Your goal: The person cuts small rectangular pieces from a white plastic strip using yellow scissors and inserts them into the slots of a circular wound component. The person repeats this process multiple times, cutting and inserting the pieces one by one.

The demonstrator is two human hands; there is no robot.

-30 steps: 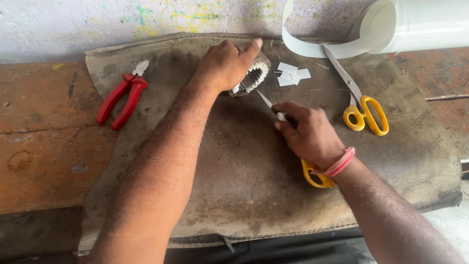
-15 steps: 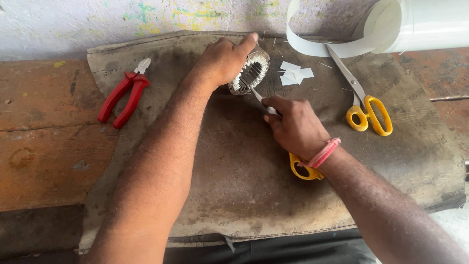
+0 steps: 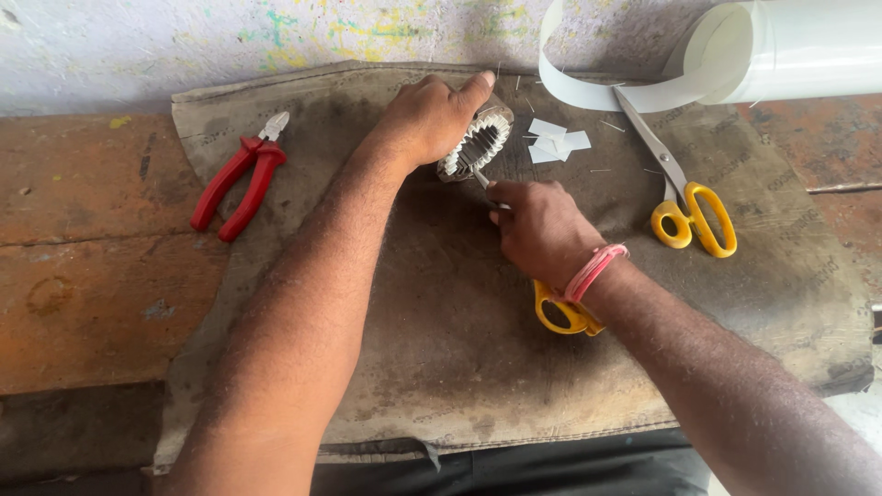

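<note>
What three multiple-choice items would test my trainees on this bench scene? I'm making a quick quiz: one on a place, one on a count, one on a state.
1. Where do the red pliers lie?
A. on the mat's left edge
B. under the white roll
C. in the right hand

2. How many yellow-handled scissors show?
A. one
B. two
C. three

3. How is the slotted metal core held?
A. lying loose
B. gripped by the left hand
C. clamped in pliers

Answers: 1 A, they rest left of the arm; 2 B, one pair lies free, another is in the right hand; 3 B, fingers wrap over it.
</note>
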